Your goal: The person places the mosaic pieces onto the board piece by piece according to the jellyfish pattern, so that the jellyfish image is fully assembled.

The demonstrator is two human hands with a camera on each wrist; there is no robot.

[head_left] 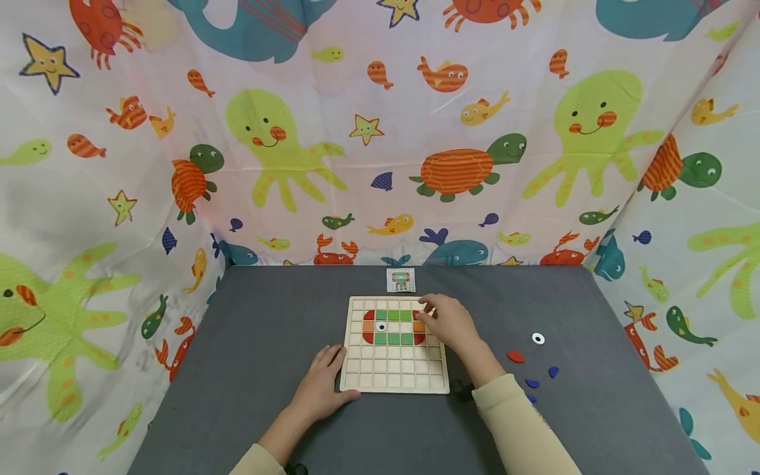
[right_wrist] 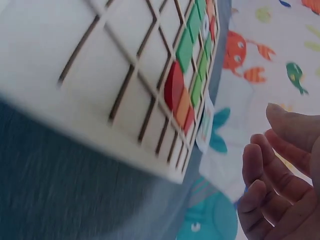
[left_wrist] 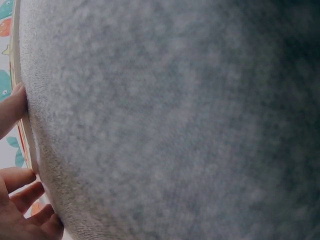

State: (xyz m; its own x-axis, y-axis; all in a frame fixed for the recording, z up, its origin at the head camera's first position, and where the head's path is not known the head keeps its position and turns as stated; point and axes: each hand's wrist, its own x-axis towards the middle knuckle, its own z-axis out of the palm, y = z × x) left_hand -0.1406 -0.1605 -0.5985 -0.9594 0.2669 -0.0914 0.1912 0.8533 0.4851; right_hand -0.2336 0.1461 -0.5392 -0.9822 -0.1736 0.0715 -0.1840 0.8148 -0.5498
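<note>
A pale wooden grid board (head_left: 394, 367) lies on the grey table. Set into its cells are green tiles (head_left: 390, 338), orange tiles (head_left: 368, 326), red rounded corner pieces (head_left: 369, 338) and one white ring with a black centre (head_left: 381, 326). My left hand (head_left: 320, 386) rests at the board's left edge, fingers extended and thumb by the lower left corner. Over the board's upper right part hovers my right hand (head_left: 448, 321), hiding some cells there. In the right wrist view, the right hand's fingers (right_wrist: 280, 170) are loosely bent and apart, with nothing between them.
A small pattern card (head_left: 400, 280) stands behind the board. To the right lie a white ring piece (head_left: 538, 338), a red piece (head_left: 515, 356) and several blue pieces (head_left: 532, 383), partly near the right sleeve (head_left: 516, 422). A sea-animal curtain (head_left: 368, 185) hangs around the table.
</note>
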